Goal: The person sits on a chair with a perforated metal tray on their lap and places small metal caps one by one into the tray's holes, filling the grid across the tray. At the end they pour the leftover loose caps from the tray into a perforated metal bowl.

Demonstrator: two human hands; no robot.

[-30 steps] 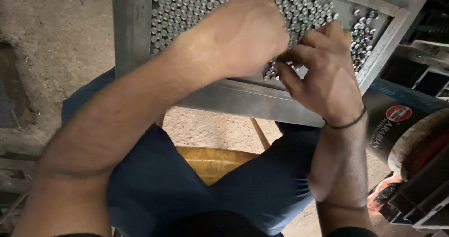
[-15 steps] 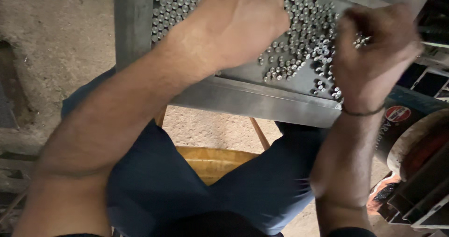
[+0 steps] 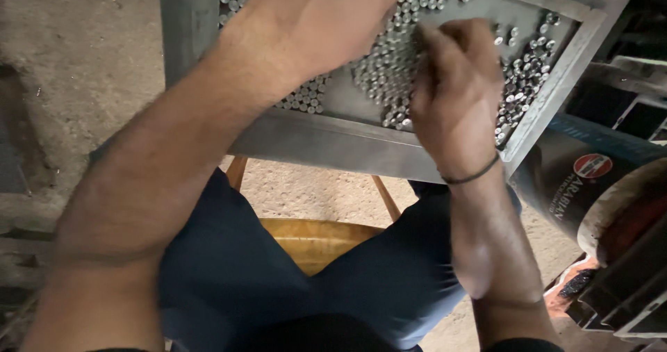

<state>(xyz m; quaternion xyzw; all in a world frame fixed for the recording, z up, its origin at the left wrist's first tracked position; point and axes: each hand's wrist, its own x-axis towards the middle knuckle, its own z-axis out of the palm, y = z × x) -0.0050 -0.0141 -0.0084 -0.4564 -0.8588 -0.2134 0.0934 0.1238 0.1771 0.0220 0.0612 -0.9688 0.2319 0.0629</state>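
Observation:
A shallow grey metal tray [image 3: 333, 145] lies tilted over my knees, filled with several small shiny metal cylinders [image 3: 381, 81] standing on end. My left hand [image 3: 326, 18] rests on the cylinders at the tray's upper middle, with its fingers cut off by the top edge of the view. My right hand [image 3: 455, 95], with a thin black band at the wrist, lies on the cylinders in the tray's right half. Its fingers are bunched and point up-left, and their tips are hidden against the pieces.
I sit on a wooden stool [image 3: 313, 242] with dark blue trousers over it. A dark round drum [image 3: 590, 178] stands close at the right, with stacked metal profiles [image 3: 625, 289] below it. Rough concrete floor [image 3: 76, 67] lies to the left.
My right hand swung out to the tray's right edge, then came back left onto the middle cylinders. My left hand slid upward and partly out of view.

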